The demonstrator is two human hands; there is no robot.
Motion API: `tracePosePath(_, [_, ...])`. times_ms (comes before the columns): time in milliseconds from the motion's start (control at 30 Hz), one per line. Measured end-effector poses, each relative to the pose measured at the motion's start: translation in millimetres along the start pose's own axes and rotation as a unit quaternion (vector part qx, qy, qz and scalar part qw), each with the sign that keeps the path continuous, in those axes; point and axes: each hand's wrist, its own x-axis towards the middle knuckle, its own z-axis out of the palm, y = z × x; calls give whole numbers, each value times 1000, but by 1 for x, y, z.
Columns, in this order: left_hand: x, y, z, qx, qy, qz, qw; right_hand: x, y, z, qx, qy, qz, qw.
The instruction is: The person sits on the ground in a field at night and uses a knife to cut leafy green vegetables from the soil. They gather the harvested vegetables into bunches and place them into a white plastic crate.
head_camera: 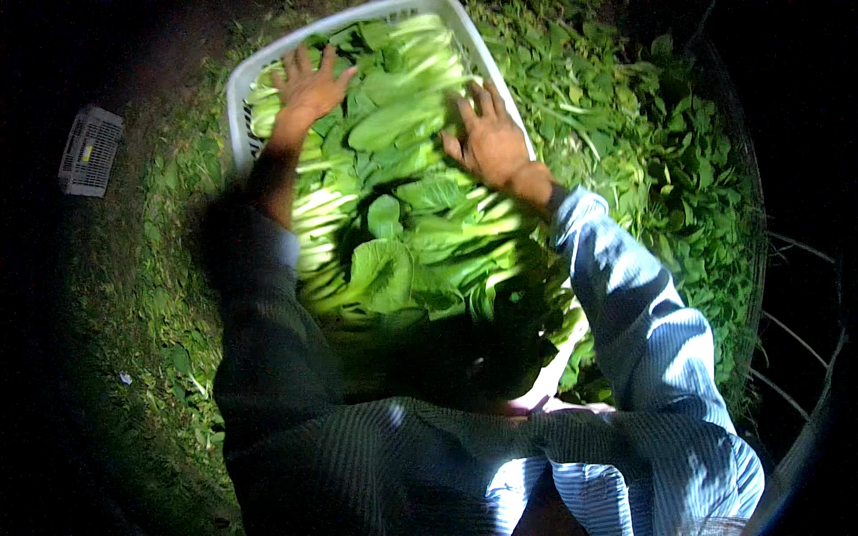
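A white plastic crate (236, 114) with slotted walls stands in front of me, filled with leafy greens (382, 127) that have pale stalks. My left hand (312, 84) lies on the greens near the crate's far left side, fingers spread. Near the right wall, my right hand (493, 137) rests on the greens with its fingers apart, slightly blurred. Neither hand is seen closed round a stalk. The stalks lie mostly towards the left and right sides, with broad leaves in the middle. Deep shadow hides the near part of the crate.
Loose leaves (603, 120) cover the ground to the right of the crate, and more scattered leaves (174, 315) lie on the left. A grey slotted plastic crate (92, 151) is at the far left. Thin curved rods (801, 251) show at the right edge.
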Motion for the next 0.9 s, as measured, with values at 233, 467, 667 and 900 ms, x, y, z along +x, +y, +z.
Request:
tracePosePath(233, [5, -12, 68, 205, 40, 44, 977, 2, -1, -9, -3, 34, -12, 999])
tracePosePath(467, [16, -12, 54, 188, -11, 34, 981, -1, 9, 6, 39, 38, 3, 999])
tracePosePath(667, [-40, -42, -6, -116, 66, 185, 974, -14, 17, 4, 38, 40, 14, 998])
tracePosePath(900, [-269, 22, 12, -144, 14, 237, 960, -22, 15, -15, 69, -22, 10, 997])
